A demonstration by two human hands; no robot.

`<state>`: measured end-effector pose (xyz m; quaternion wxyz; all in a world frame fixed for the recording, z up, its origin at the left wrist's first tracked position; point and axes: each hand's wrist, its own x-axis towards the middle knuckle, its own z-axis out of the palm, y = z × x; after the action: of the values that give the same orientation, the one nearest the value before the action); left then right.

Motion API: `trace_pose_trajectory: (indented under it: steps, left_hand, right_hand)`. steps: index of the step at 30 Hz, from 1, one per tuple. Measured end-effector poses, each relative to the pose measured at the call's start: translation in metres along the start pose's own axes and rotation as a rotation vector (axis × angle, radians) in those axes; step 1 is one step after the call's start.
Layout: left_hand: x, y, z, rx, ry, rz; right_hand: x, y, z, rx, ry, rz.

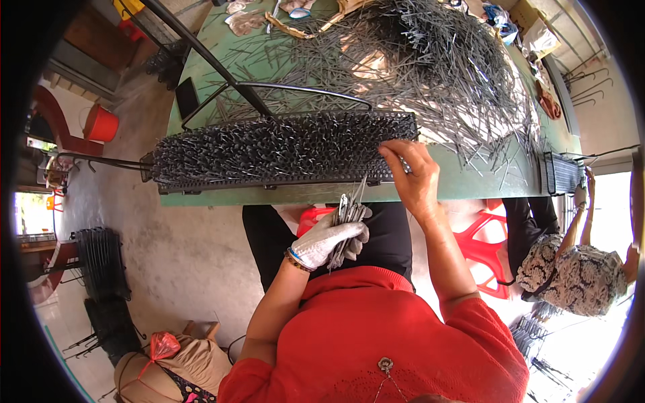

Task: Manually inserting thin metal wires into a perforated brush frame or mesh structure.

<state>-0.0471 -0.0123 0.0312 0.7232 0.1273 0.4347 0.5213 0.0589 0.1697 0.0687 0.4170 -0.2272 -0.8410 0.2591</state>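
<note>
A workshop: heaped thin rods (pixel 457 57), a green worktable (pixel 484 183), a mesh rack (pixel 302 180).

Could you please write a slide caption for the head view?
A gloved left hand holds a bundle of thin grey pieces, the bare right hand at a packed black mesh tray.

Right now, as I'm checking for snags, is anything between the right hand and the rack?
Nothing visible: the right hand has its fingers at the right end of the rack. The black bar stands farther left.
</note>
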Motion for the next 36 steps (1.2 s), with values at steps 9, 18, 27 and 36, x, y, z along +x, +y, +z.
trace_pose_trajectory:
  steps: [9,18,27,36]
  left_hand:
    - [-0.003,0.001,0.002,0.022,-0.015,-0.012]
    - [-0.003,0.003,0.000,0.011,-0.021,-0.013]
    - [-0.005,0.014,0.010,0.042,-0.067,-0.020]
    - [-0.002,0.012,0.007,0.013,-0.066,-0.057]
  right_hand:
    - [-0.003,0.000,0.010,-0.225,-0.075,-0.169]
    - [-0.004,0.001,0.006,-0.126,-0.121,-0.132]
    - [-0.026,-0.001,-0.005,0.574,-0.400,0.563]
    - [-0.011,0.008,-0.021,0.641,-0.162,0.660]
